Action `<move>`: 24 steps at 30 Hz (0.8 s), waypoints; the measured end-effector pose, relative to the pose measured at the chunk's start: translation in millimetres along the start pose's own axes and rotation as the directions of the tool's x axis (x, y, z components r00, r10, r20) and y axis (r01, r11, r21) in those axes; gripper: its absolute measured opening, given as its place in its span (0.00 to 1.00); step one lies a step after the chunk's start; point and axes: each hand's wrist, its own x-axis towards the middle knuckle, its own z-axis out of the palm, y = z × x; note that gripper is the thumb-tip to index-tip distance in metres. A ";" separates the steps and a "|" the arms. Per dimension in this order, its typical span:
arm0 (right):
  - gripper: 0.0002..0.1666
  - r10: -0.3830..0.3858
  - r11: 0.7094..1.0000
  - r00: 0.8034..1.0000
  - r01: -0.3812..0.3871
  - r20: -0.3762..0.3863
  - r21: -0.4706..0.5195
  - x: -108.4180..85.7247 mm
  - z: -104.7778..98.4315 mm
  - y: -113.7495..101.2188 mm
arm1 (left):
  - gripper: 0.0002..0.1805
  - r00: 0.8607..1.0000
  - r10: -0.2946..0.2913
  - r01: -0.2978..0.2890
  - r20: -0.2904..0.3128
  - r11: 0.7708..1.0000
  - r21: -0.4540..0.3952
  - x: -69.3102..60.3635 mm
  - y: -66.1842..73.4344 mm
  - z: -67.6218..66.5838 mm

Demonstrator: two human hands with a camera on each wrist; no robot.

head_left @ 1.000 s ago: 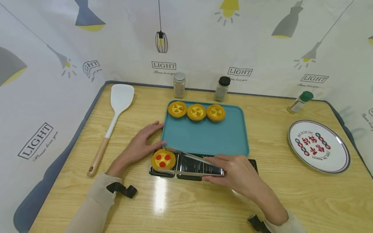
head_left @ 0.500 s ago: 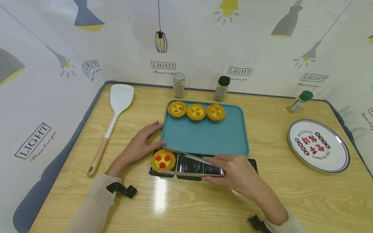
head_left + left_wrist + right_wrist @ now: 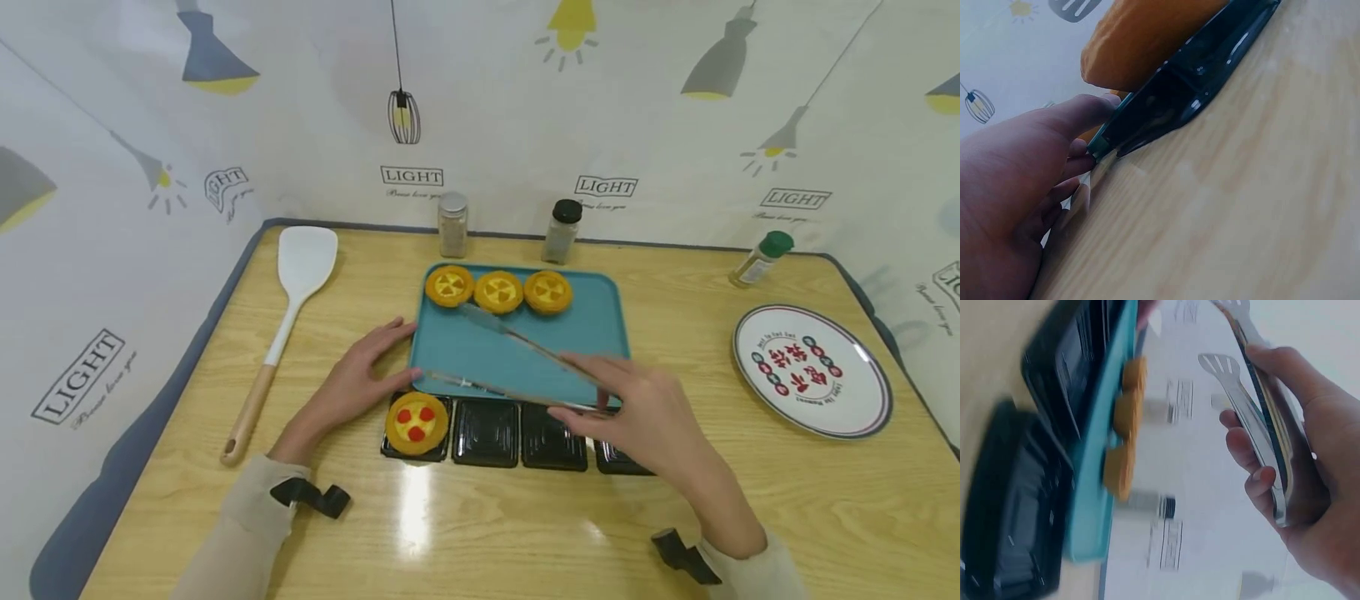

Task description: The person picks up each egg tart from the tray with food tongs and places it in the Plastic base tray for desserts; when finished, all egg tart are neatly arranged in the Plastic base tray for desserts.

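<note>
My right hand (image 3: 645, 408) grips metal tongs (image 3: 540, 348), whose arms are spread apart over the blue tray (image 3: 517, 342) with nothing between them. In the right wrist view the fingers curl round the tongs (image 3: 1266, 412). My left hand (image 3: 352, 379) rests at the tray's left edge, thumb and fingers spread; in the left wrist view its fingertips touch that edge. Three yellow tarts (image 3: 498, 291) sit in a row along the tray's far side. A tart with red spots (image 3: 416, 423) lies in the leftmost section of a black container (image 3: 486, 433) in front of the tray.
A white spatula with a wooden handle (image 3: 277, 333) lies at the left. Behind the tray stand a silver-capped jar (image 3: 453, 227) and a black-capped jar (image 3: 562, 233). At the right are a green-capped bottle (image 3: 761, 260) and a patterned white plate (image 3: 813, 372).
My right hand has lifted the tongs off the red-spotted tart and moved them away over the tray, their arms wider apart. The tart stays in the black container. My left hand keeps its place.
</note>
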 end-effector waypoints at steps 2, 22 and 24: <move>0.36 0.040 0.999 0.999 -0.041 -0.031 -0.016 2.2 -6.1 10.2 | 0.38 1.000 -0.004 0.004 0.004 1.000 0.000 -0.1 -0.2 0.5; 0.32 0.443 0.896 0.882 -0.440 -0.162 0.057 -7.5 -34.3 63.2 | 0.38 1.000 -0.006 0.006 0.010 1.000 0.003 -0.1 -0.9 0.6; 0.32 0.473 0.881 0.868 -0.469 -0.149 0.063 -8.3 -33.0 64.9 | 0.38 1.000 -0.007 0.007 0.010 1.000 0.004 -0.1 -1.0 0.8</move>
